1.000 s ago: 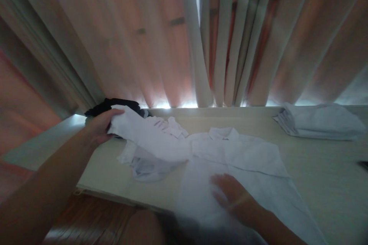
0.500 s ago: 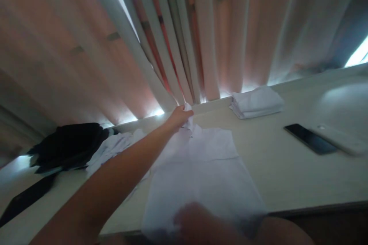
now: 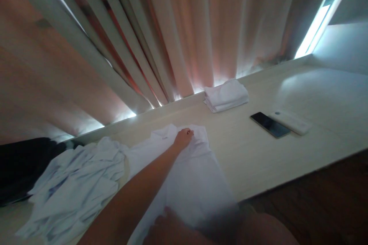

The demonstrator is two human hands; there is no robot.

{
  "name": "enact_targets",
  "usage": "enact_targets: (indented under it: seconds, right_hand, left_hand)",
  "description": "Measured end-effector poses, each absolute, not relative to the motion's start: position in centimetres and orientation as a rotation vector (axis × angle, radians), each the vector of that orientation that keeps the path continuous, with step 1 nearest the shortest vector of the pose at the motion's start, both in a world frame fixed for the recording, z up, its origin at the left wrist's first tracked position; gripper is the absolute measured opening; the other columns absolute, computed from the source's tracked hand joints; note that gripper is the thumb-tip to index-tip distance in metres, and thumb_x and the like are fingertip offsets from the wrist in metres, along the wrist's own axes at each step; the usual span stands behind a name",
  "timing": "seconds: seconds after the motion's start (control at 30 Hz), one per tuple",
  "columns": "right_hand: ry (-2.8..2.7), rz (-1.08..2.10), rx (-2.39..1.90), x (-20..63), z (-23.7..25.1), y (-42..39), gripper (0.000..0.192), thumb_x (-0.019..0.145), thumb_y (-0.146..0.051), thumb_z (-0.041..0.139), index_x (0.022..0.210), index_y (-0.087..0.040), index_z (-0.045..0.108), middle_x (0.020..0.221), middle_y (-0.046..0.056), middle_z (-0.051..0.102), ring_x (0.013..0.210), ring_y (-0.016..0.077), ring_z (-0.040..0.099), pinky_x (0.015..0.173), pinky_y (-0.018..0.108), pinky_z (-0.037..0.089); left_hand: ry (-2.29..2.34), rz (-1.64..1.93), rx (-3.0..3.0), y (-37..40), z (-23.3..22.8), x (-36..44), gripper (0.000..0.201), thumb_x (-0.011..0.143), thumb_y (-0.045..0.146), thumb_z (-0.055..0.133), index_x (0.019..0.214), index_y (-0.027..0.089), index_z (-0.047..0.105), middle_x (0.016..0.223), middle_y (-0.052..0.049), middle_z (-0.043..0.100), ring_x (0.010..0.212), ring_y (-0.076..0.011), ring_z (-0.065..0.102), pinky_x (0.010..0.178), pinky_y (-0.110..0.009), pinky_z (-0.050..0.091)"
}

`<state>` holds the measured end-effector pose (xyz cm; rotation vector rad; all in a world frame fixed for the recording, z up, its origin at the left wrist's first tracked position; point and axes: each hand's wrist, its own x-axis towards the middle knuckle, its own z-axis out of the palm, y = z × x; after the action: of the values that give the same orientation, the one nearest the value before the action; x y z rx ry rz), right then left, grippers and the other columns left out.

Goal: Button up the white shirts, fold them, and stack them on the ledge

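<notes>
A white shirt [image 3: 189, 183] is laid flat on the pale desk [image 3: 258, 153], running from the lower centre of the frame up to just below the middle. The left hand [image 3: 184, 138] is stretched out to its far end, near the collar, with the fingers curled down onto the cloth; whether a fold is actually pinched there cannot be told. The right hand [image 3: 169, 229] is seen only as a blur at the bottom edge, lying on the near hem, and its state cannot be told either.

The shirt is judged to be light, thin and wholly limp. It would sag and crease wherever it is lifted and would slide easily over the smooth desk. It is best taken at the collar or shoulder seams, where the cloth is doubled and firmer, with the hem held flat.

A crumpled heap of pale garments [image 3: 74, 187] lies just beside it at lower left, with dark clothing [image 3: 20, 168] at the left edge. A folded white stack [image 3: 225, 95] sits well apart by the curtain [image 3: 172, 38], and a dark phone [image 3: 269, 124] and a white remote [image 3: 290, 121] lie right of centre.
</notes>
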<state>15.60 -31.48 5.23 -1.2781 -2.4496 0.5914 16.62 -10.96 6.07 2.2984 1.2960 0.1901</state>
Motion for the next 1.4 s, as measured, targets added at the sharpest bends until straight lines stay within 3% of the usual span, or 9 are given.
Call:
enact_targets:
  seconds: [0.27,0.37,0.47,0.57,0.7,0.87,1.03,1.23,1.4]
  right_hand:
    - [-2.087,0.368,-1.691,18.2,5.0,-28.9,0.031,0.1,-0.035,0.047,0.119,-0.023,0.068,0.121,0.009,0.071,0.117,0.0242,0.062,0.103,0.044,0.046]
    - [-1.936,0.253,-1.866,22.2,4.7,-26.0,0.046,0.102,-0.03,0.032,0.138,-0.017,0.057,0.148,0.014,0.053,0.138,0.0278,0.046,0.115,0.049,0.033]
    - [-1.867,0.187,-2.016,25.8,3.0,-24.1,0.059,0.1,-0.039,0.031,0.153,-0.015,0.039,0.164,0.016,0.025,0.151,0.0404,0.018,0.115,0.07,0.015]
    - [-1.913,0.213,-2.096,27.6,0.3,-23.8,0.064,0.097,-0.047,0.036,0.152,-0.015,0.042,0.162,0.019,0.027,0.149,0.0443,0.023,0.11,0.076,0.016]
    - [-2.041,0.195,-2.181,28.6,-1.9,-24.0,0.063,0.099,-0.055,0.025,0.154,-0.027,0.038,0.165,0.01,0.022,0.151,0.0383,0.02,0.111,0.076,0.015]
    - [-2.049,0.084,-2.148,28.9,-2.5,-23.7,0.069,0.1,-0.058,0.018,0.159,-0.023,0.023,0.166,0.008,0.018,0.153,0.0335,0.016,0.115,0.071,0.015]
    - [-2.131,0.121,-2.145,27.9,-3.4,-24.2,0.07,0.099,-0.058,0.02,0.158,-0.021,0.027,0.166,0.009,0.018,0.153,0.0339,0.015,0.114,0.073,0.014]
    - [-1.708,0.163,-1.985,27.1,-0.7,-25.6,0.064,0.095,-0.054,0.033,0.147,-0.019,0.046,0.158,0.013,0.04,0.146,0.0329,0.034,0.117,0.059,0.028]
    - [-1.207,0.132,-1.9,23.7,1.2,-33.3,0.056,0.096,-0.054,0.03,0.116,-0.014,0.063,0.107,0.018,0.069,0.096,0.0294,0.065,0.084,0.045,0.055]
  left_hand:
    - [1.621,0.382,2.565,-13.5,5.1,-2.4,0.04,0.098,0.031,0.039,0.127,0.015,0.061,0.137,-0.015,0.058,0.133,-0.0283,0.048,0.115,-0.045,0.033]
    - [1.79,0.293,2.567,-14.7,3.4,-9.0,0.052,0.097,0.031,0.039,0.145,0.014,0.047,0.156,-0.016,0.042,0.147,-0.0303,0.031,0.118,-0.047,0.029]
    - [1.856,0.138,2.563,-15.5,1.6,-13.2,0.06,0.098,0.036,0.037,0.155,0.016,0.035,0.163,-0.014,0.029,0.152,-0.0329,0.021,0.117,-0.053,0.029]
    - [1.879,-0.012,2.546,-15.5,0.0,-15.7,0.062,0.099,0.039,0.033,0.158,0.02,0.03,0.163,-0.012,0.028,0.151,-0.0346,0.023,0.115,-0.058,0.028]
    - [1.9,-0.117,2.539,-15.0,-1.0,-17.3,0.063,0.099,0.04,0.031,0.159,0.02,0.027,0.163,-0.013,0.025,0.151,-0.035,0.022,0.117,-0.062,0.021]
    - [1.884,-0.042,2.583,-14.5,-1.1,-16.9,0.061,0.102,0.036,0.024,0.16,0.017,0.019,0.167,-0.011,0.011,0.154,-0.0311,0.009,0.119,-0.06,0.016]
    - [1.712,0.0,2.596,-14.9,-1.0,-15.8,0.058,0.101,0.036,0.031,0.158,0.03,0.026,0.165,-0.003,0.023,0.154,-0.0309,0.014,0.118,-0.065,0.014]
    - [1.733,0.168,2.483,-16.8,1.3,-17.2,0.057,0.098,0.028,0.033,0.155,0.021,0.035,0.163,-0.007,0.031,0.152,-0.0301,0.02,0.122,-0.057,0.019]
    - [1.889,0.52,1.834,-25.1,2.8,-21.0,0.041,0.098,0.039,0.045,0.134,0.031,0.061,0.14,-0.007,0.059,0.135,-0.0337,0.048,0.103,-0.048,0.05]
